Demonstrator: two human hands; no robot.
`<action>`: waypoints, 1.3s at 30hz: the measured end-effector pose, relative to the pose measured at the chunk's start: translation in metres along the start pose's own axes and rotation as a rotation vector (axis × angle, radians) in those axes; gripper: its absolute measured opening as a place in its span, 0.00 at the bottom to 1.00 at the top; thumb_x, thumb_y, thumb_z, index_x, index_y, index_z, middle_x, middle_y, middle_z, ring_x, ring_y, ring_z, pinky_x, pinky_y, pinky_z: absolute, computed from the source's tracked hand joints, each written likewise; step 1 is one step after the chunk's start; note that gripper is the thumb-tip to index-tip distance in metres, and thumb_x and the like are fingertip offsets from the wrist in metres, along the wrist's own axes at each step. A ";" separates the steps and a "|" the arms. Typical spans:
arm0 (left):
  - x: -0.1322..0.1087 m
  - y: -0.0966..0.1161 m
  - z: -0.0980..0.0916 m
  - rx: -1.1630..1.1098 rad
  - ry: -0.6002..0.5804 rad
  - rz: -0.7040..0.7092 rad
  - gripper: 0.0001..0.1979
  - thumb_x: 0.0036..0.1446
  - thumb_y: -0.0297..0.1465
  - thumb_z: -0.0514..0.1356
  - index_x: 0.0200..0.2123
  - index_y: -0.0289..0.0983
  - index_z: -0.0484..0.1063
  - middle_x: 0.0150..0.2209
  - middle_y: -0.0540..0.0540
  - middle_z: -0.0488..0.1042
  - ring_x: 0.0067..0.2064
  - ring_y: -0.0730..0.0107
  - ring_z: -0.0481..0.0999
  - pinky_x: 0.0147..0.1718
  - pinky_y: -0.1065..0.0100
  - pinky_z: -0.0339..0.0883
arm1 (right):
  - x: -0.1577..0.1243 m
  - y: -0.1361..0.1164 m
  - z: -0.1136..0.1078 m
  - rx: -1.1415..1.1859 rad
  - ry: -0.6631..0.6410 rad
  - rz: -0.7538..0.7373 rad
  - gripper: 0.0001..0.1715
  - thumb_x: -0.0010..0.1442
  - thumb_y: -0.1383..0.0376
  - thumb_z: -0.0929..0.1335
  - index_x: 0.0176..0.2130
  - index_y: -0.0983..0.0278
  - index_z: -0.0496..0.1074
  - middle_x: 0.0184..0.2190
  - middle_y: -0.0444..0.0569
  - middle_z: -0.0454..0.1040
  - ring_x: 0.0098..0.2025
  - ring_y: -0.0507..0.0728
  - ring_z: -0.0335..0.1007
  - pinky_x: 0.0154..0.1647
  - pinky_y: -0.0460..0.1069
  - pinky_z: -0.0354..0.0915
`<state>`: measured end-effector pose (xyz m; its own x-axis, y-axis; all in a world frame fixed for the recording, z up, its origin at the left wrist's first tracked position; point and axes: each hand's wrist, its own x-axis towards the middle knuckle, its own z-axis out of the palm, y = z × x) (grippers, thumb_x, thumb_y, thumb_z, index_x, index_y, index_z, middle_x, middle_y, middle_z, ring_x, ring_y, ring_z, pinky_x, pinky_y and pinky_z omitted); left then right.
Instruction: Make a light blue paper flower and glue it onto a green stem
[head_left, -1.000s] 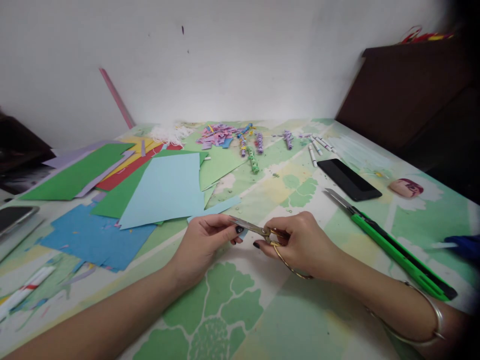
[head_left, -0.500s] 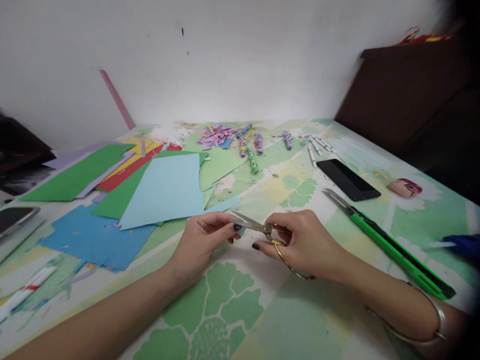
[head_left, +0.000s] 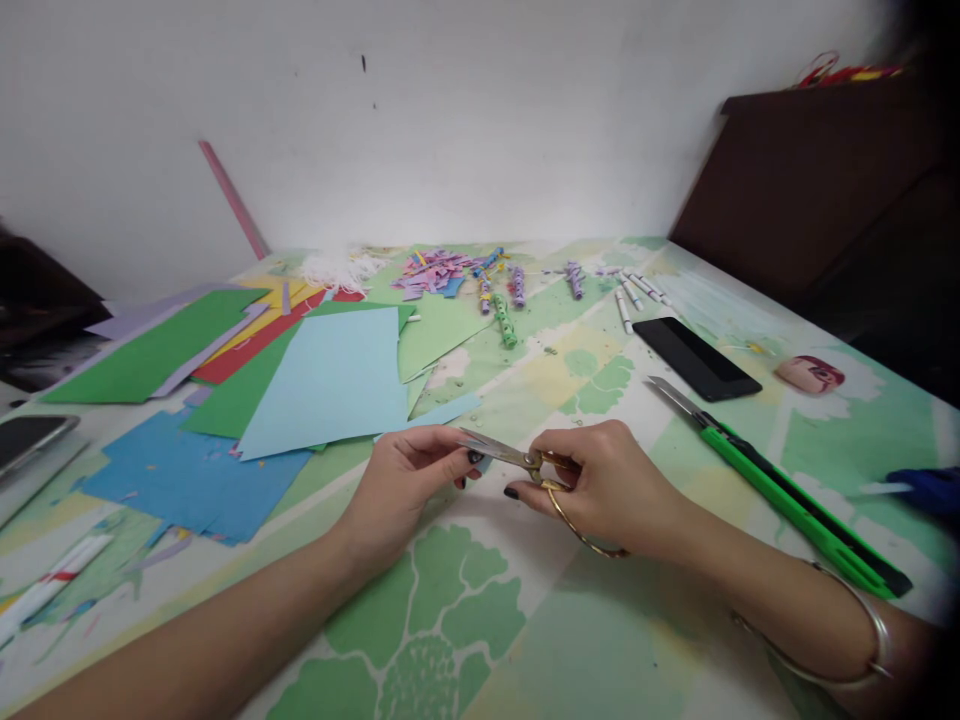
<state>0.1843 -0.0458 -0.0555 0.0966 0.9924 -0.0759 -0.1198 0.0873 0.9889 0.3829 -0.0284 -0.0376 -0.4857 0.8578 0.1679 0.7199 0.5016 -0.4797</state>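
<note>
No text, label, brand or number can be read. Any print on the markers [head_left: 625,310] beyond the phone [head_left: 697,358], or on the cutter [head_left: 795,500] nearer than it, is too small to tell.

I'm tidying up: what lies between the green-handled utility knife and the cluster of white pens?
In the head view, a flat black rectangular device lies between them.
</note>
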 end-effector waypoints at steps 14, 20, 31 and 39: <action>-0.001 0.000 0.000 -0.025 -0.008 -0.012 0.03 0.47 0.30 0.65 0.28 0.36 0.77 0.23 0.50 0.74 0.28 0.76 0.70 0.30 0.73 0.62 | 0.001 0.003 0.002 0.016 0.022 -0.019 0.15 0.49 0.56 0.70 0.22 0.65 0.70 0.12 0.40 0.60 0.17 0.47 0.50 0.21 0.44 0.47; 0.000 0.000 0.000 -0.013 0.003 -0.027 0.03 0.46 0.29 0.65 0.28 0.36 0.76 0.23 0.49 0.73 0.28 0.75 0.69 0.30 0.73 0.62 | 0.000 0.002 0.001 -0.001 0.018 -0.014 0.15 0.49 0.56 0.69 0.22 0.65 0.70 0.13 0.40 0.61 0.17 0.47 0.51 0.21 0.44 0.47; 0.000 -0.001 -0.001 0.013 -0.002 -0.021 0.04 0.47 0.30 0.65 0.28 0.36 0.77 0.24 0.49 0.73 0.28 0.75 0.69 0.30 0.73 0.62 | 0.001 0.003 0.001 -0.018 0.015 -0.020 0.14 0.50 0.55 0.69 0.24 0.64 0.72 0.13 0.40 0.61 0.17 0.47 0.51 0.22 0.44 0.47; 0.000 -0.001 -0.001 0.019 0.002 -0.032 0.04 0.46 0.30 0.65 0.28 0.35 0.77 0.24 0.48 0.73 0.28 0.74 0.69 0.30 0.73 0.62 | 0.001 0.004 0.000 -0.027 0.017 -0.018 0.14 0.50 0.56 0.69 0.22 0.64 0.72 0.12 0.40 0.60 0.17 0.47 0.50 0.21 0.44 0.46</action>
<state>0.1835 -0.0460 -0.0563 0.0981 0.9893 -0.1078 -0.0975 0.1174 0.9883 0.3848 -0.0253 -0.0395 -0.4905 0.8503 0.1907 0.7242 0.5195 -0.4535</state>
